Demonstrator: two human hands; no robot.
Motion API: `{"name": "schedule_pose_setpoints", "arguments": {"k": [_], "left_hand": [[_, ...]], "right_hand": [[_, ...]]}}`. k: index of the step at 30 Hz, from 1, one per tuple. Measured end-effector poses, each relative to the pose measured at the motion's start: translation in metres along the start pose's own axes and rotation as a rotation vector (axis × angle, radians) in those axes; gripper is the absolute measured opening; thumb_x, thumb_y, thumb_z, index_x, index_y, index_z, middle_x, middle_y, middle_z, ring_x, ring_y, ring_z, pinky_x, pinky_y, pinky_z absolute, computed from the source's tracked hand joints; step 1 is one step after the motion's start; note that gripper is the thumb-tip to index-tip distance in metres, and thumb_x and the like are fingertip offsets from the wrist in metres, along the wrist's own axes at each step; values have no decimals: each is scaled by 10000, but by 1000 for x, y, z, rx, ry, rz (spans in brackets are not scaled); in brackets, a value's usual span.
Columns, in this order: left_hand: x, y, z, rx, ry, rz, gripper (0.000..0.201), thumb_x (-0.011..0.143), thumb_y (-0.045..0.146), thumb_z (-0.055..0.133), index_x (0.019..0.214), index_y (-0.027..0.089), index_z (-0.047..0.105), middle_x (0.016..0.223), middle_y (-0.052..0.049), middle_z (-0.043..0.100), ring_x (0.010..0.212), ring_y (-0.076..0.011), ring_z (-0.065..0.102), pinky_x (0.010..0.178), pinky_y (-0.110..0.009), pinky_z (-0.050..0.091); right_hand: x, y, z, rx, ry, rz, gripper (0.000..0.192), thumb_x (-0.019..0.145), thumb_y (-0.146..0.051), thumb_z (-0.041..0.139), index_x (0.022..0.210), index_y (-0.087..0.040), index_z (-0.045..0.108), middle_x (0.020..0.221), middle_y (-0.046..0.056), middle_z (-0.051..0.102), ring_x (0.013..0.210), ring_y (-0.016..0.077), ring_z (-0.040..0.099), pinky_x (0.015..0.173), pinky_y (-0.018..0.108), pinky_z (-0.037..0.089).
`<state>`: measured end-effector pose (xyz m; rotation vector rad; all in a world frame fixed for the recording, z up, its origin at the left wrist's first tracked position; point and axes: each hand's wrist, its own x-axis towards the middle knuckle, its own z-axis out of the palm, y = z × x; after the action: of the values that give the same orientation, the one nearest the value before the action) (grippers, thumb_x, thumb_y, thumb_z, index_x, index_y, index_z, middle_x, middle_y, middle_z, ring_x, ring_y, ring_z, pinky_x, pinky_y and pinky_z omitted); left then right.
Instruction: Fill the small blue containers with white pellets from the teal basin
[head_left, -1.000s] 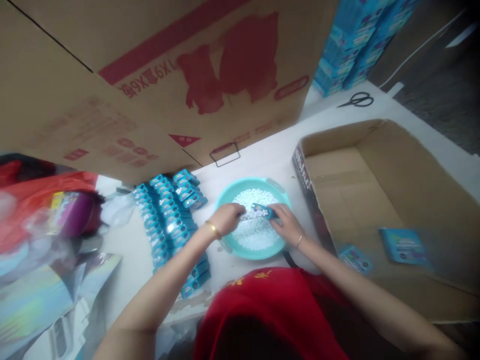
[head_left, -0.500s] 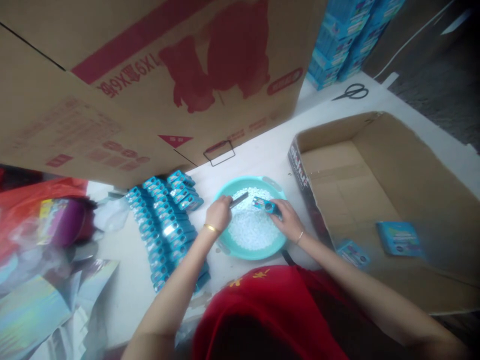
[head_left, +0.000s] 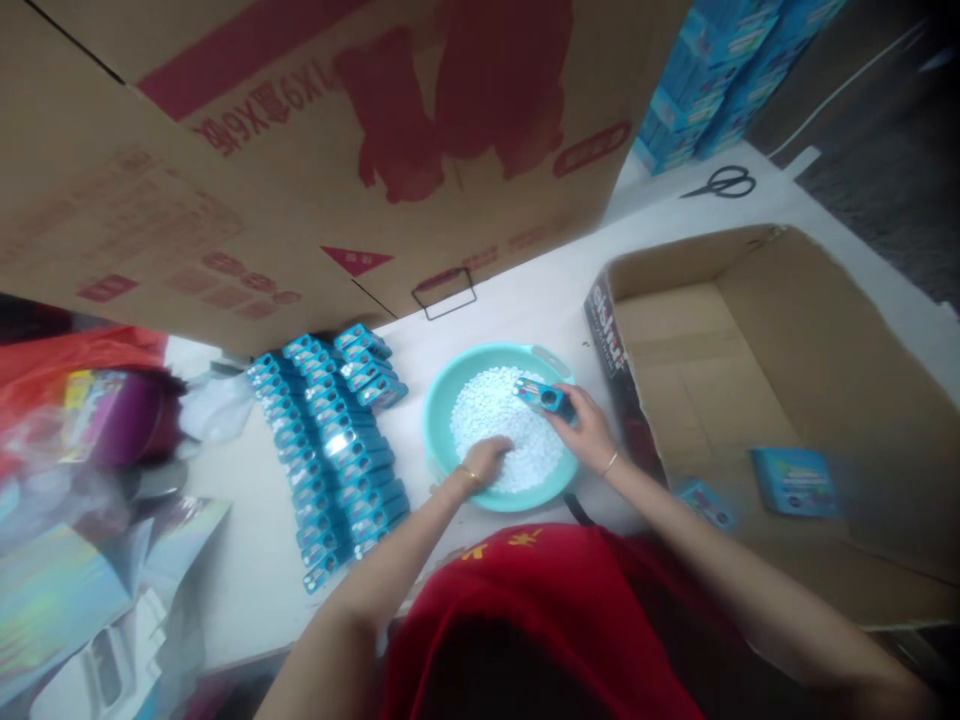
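My right hand [head_left: 587, 428] grips a small blue box [head_left: 543, 395] over the right side of a turquoise bowl [head_left: 441, 400]. The box is tilted, and a dark round hole shows in its face. White pellets [head_left: 491, 395] fill much of the bowl. Low in the bowl, my left hand [head_left: 486, 462] is curled with its fingertips down at the pellets; what it holds, if anything, is hidden. To the left, similar small blue boxes [head_left: 360, 465] stand in rows on the white table [head_left: 247, 560].
A large printed carton [head_left: 300, 200] rises behind the bowl. At right is an open cardboard box [head_left: 712, 380] with two blue packs [head_left: 795, 482] inside. Black scissors [head_left: 727, 183] lie near stacked blue packs [head_left: 705, 80]. Plastic bags [head_left: 217, 408] and shiny sheets [head_left: 60, 580] crowd the left.
My left hand has moved down and right from the bowl's upper left edge into the pellets. The dark flat strip it held no longer shows. My right hand keeps the small blue box.
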<state>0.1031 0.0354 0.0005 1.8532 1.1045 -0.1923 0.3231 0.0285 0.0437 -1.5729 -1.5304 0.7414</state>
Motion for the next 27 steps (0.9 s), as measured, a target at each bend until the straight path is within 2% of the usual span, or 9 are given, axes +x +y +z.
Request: {"name": "schedule_pose_setpoints", "arguments": {"k": [3, 5, 10, 12, 15, 19, 23, 25, 27], "left_hand": [[-5, -2, -11, -90, -32, 23, 349, 733, 22, 416, 968, 123, 654, 839, -28, 653, 772, -129, 579, 761, -244, 481], [-11, -2, -26, -153, -54, 34, 368, 717, 26, 416, 990, 116, 646, 744, -1, 624, 654, -97, 550, 663, -210, 479], [-38, 13, -90, -396, -84, 22, 345, 731, 101, 447, 1031, 123, 615, 737, 11, 587, 559, -69, 511, 537, -181, 458], [-45, 27, -117, -349, -61, 28, 342, 735, 97, 441, 1026, 136, 615, 763, 5, 600, 575, -72, 524, 553, -183, 462], [-46, 57, -144, -79, -16, 42, 336, 722, 40, 433, 962, 157, 636, 802, -9, 629, 668, -102, 575, 671, -217, 476], [-40, 108, -148, 398, 7, -50, 257, 792, 65, 458, 958, 162, 630, 909, -83, 638, 848, -201, 613, 779, -302, 465], [-43, 152, -138, 608, -5, -134, 285, 887, 125, 379, 1108, 155, 557, 1027, -137, 590, 819, -247, 640, 695, -334, 467], [-48, 159, -139, 609, -14, -136, 246, 896, 197, 433, 1105, 163, 558, 1040, -134, 573, 837, -259, 639, 700, -336, 460], [-52, 149, -144, 580, -5, -142, 216, 884, 250, 489, 1067, 178, 578, 996, -109, 575, 844, -245, 630, 719, -321, 450]], "right_hand": [[0, -1, 0, 6, 4, 10, 348, 834, -349, 593, 1147, -213, 522, 1084, 95, 606, 1014, 241, 578, 896, 417, 477], [-1, -1, 0, 2, -9, 3, 354, 834, -353, 591, 1152, -215, 521, 1092, 98, 603, 1019, 246, 576, 895, 424, 478], [-3, 1, 3, -16, -54, -56, 358, 836, -284, 555, 1186, -222, 507, 1096, 102, 596, 1049, 265, 557, 901, 460, 478], [-5, 1, 5, -35, -90, -93, 375, 825, -216, 525, 1199, -225, 505, 1107, 103, 592, 1067, 273, 542, 914, 481, 471], [-9, -1, 9, -65, -141, -141, 418, 804, -158, 498, 1215, -232, 503, 1121, 101, 584, 1076, 282, 526, 925, 508, 463], [-12, -6, 14, -90, -165, -191, 435, 810, -134, 476, 1235, -227, 485, 1120, 102, 577, 1070, 280, 514, 924, 508, 468], [-12, -7, 14, -98, -167, -205, 437, 805, -121, 473, 1232, -214, 481, 1093, 108, 582, 1056, 280, 516, 908, 498, 480], [-12, -5, 13, -99, -166, -186, 431, 809, -132, 478, 1232, -218, 485, 1096, 109, 583, 1055, 282, 520, 910, 506, 477], [-11, -1, 12, -92, -156, -161, 425, 813, -143, 480, 1231, -219, 490, 1109, 110, 582, 1062, 284, 521, 914, 511, 474]]}}
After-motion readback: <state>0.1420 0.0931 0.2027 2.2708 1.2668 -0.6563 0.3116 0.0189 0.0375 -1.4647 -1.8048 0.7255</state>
